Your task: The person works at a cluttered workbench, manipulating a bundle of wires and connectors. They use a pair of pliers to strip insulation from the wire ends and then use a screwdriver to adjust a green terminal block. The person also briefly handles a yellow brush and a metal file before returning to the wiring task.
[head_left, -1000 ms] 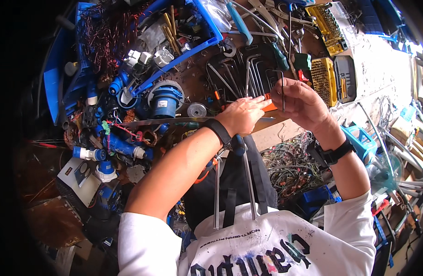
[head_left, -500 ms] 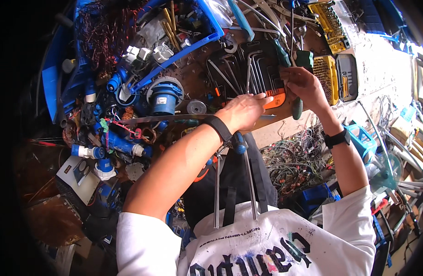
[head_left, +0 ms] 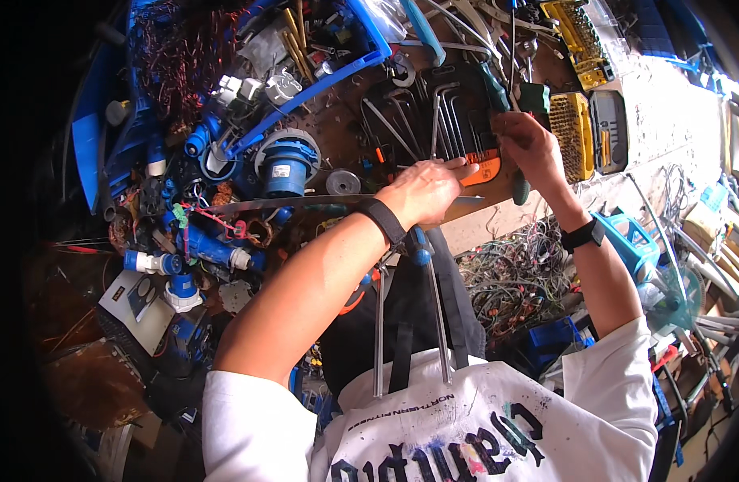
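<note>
A black-and-orange hex key holder (head_left: 487, 167) lies at the near edge of the workbench, with several L-shaped hex keys (head_left: 439, 120) in it. My left hand (head_left: 428, 191) lies over the holder's near edge, its fingers closed on it. My right hand (head_left: 533, 153) is at the holder's right side, thumb and fingers pinched together. Whatever sits in that pinch is too small or hidden to make out. Just below the right hand's fingers shows a dark green tool handle (head_left: 520, 188). A green screwdriver handle (head_left: 534, 98) lies beyond them.
Yellow bit cases (head_left: 571, 136) stand to the right. A blue crate (head_left: 377, 53) of wires and scrap fills the far left, near a blue industrial socket (head_left: 286, 174). A thin metal blade (head_left: 337, 199) juts along the bench edge. Tangled wires (head_left: 518, 269) lie below at right.
My right hand has shifted very slightly to the right, its fingertips still pinched. My left hand has stayed on the holder.
</note>
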### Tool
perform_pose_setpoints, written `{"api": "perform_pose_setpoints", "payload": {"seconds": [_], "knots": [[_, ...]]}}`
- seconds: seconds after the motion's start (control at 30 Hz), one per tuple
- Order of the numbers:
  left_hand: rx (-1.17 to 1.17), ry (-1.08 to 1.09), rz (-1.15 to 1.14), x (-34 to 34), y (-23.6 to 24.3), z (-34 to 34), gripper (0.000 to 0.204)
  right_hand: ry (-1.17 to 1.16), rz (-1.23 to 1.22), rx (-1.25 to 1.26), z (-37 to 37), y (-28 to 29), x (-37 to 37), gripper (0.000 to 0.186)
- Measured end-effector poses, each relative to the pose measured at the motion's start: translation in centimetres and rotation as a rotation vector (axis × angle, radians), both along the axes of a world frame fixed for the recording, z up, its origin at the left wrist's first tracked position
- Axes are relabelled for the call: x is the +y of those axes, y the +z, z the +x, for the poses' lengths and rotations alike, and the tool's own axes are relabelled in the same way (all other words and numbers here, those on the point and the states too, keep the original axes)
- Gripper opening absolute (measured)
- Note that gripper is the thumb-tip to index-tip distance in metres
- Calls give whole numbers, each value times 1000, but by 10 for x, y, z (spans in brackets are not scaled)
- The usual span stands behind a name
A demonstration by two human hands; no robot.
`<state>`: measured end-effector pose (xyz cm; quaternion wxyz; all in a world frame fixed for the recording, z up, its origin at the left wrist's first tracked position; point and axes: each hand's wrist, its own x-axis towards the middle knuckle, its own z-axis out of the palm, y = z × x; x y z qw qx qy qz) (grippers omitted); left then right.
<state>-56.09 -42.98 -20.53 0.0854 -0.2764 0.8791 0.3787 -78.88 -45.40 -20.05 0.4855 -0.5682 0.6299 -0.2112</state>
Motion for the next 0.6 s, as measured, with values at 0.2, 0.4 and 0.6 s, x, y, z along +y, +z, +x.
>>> {"api": "perform_pose_setpoints", "payload": {"seconds": [0.2,0.4,0.6], "knots": [[8,-3,-1,-1,1,-2,37,-27,-130,-77,0,-16,7,33],[1,1,26,-1,1,-2,34,13,-73,57,2,-17,8,32],[16,0,-25,2,-3,-2,35,49,-148,155,7,-17,5,31]]}}
